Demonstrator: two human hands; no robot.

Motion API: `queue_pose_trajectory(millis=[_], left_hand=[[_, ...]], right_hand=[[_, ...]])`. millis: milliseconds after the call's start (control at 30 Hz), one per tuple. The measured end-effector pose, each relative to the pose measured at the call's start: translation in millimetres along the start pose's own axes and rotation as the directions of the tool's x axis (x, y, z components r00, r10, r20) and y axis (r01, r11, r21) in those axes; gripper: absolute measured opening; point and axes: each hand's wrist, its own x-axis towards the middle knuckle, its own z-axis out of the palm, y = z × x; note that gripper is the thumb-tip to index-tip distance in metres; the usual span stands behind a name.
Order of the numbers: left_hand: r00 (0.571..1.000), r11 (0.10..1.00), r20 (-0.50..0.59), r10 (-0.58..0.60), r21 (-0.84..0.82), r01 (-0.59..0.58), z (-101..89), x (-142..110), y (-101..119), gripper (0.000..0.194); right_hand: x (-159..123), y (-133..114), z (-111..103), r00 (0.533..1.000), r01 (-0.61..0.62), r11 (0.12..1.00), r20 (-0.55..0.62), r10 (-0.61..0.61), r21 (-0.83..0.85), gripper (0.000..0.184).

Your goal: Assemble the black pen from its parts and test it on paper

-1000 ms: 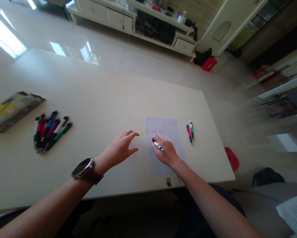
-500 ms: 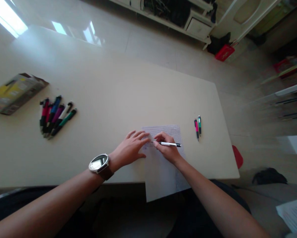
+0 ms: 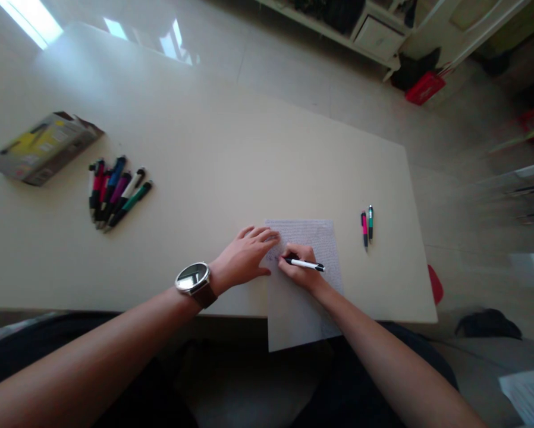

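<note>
A sheet of paper (image 3: pixel 289 315) with rows of small writing on its upper part lies at the table's near edge, its lower end hanging over. My right hand (image 3: pixel 300 267) is closed around a white pen with black ends (image 3: pixel 309 265), its tip at or close to the sheet below the written rows. Flat on the left edge of the sheet, my left hand (image 3: pixel 244 257) has its fingers spread and holds nothing. A round watch (image 3: pixel 192 277) on a brown strap is on the left wrist.
Several coloured pens (image 3: pixel 118 193) lie heaped on the table's left side, near a grey and yellow carton (image 3: pixel 46 145). On the right rest a pink pen (image 3: pixel 364 230) and a green pen (image 3: pixel 371 224). A red box (image 3: pixel 425 88) stands on the floor beyond the table (image 3: pixel 231 148).
The view has shifted, so the table's things appear farther right. The right hand has moved slightly down from the left fingertips, and the pen has tilted a little.
</note>
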Motion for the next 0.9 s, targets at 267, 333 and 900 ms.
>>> queue_pose_trajectory(millis=[267, 333, 900], left_hand=[[1.000, 1.000, 0.000, 0.001, 0.010, -0.001, -2.6, -0.2, 1.6, 0.070], [1.000, 1.000, -0.003, 0.005, 0.011, -0.005, -2.3, 0.0, 1.6, 0.069], [0.998, 0.993, -0.017, -0.056, 0.103, 0.057, -2.1, 0.4, -28.3, 0.084]], right_hand=[[1.9, -2.5, 1.7, 0.999, -0.008, 0.999, 0.040, 0.010, -0.031, 0.014], [1.9, -3.5, 2.0, 0.999, 0.001, 0.999, 0.036, 0.001, -0.035, 0.013], [33.8, 17.2, -66.3, 0.901, -0.122, 0.923, -0.350, 0.257, 0.364, 0.049]])
